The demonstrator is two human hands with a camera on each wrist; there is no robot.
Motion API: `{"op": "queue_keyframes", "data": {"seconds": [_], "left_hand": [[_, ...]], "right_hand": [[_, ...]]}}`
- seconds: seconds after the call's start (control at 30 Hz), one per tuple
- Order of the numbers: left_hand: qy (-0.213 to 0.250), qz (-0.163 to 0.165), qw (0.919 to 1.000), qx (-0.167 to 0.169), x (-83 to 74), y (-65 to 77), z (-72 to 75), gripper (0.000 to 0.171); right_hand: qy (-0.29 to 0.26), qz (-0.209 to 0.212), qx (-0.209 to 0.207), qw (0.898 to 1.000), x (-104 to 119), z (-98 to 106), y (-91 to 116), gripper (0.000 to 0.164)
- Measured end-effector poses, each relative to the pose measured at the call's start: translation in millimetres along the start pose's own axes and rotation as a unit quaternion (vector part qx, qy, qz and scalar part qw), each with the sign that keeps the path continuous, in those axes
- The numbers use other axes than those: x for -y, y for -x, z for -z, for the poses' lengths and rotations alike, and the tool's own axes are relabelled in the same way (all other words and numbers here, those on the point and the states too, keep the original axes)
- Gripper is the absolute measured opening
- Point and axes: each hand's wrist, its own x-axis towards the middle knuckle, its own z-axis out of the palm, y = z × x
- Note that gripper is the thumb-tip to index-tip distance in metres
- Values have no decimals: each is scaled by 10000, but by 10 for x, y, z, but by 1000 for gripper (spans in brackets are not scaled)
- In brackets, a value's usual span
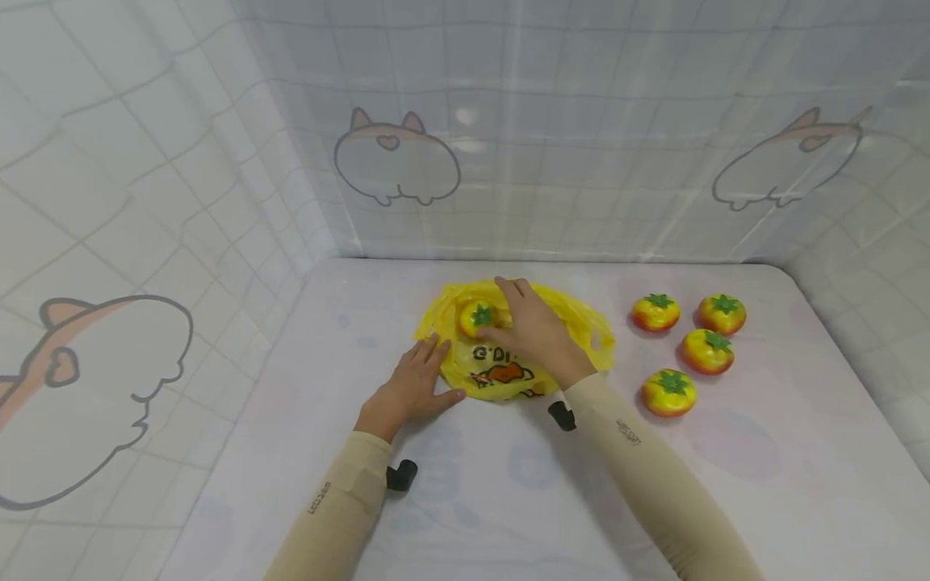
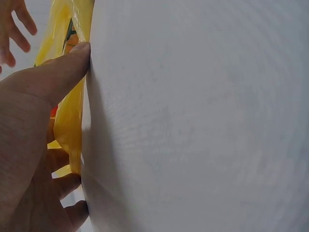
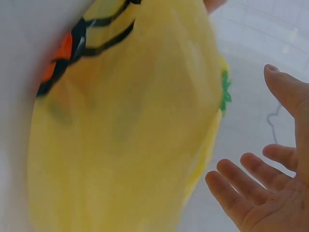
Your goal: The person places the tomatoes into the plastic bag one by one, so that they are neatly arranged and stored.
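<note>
A thin yellow plastic bag (image 1: 454, 367) with dark lettering and an orange print lies on the table. At its left edge rests my left hand (image 1: 417, 379), fingers spread; the left wrist view shows the thumb (image 2: 65, 70) against the yellow plastic. One yellow-and-red persimmon (image 1: 475, 319) with a green leafy top sits in the bag's mouth. Over the bag, just right of this fruit, is my right hand (image 1: 534, 327). Its fingers (image 3: 241, 183) are extended and apart from the thumb, with nothing between them in the right wrist view.
Several more persimmons (image 1: 668, 393) stand on the white tabletop (image 1: 472, 500) to the right of the bag. Tiled-pattern sheets with cartoon animals form a back wall (image 1: 567, 161) and side walls close around the table.
</note>
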Motion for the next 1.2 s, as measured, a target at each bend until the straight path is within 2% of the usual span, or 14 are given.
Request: {"op": "queue_keyframes", "data": {"seconds": [0.13, 0.27, 0.4, 0.6, 0.77, 1.2], "left_hand": [[36, 16, 10000, 2, 19, -7, -24, 100], [80, 12, 10000, 15, 23, -11, -41, 100], [91, -17, 10000, 23, 7, -10, -51, 100], [33, 9, 10000, 23, 3, -19, -54, 100], [-16, 4, 10000, -35, 14, -32, -36, 100], [-45, -87, 9999, -51, 40, -62, -56, 101]], "right_hand": [[-44, 179, -204, 9996, -35, 89, 66, 92], [40, 178, -401, 9990, -92, 164, 144, 93], [222, 62, -583, 9980, -155, 266, 243, 93], [426, -199, -613, 9970, -230, 513, 360, 93], [563, -205, -823, 9948, -326, 676, 414, 94], [658, 3, -1131, 9914, -419, 749, 579, 95]]}}
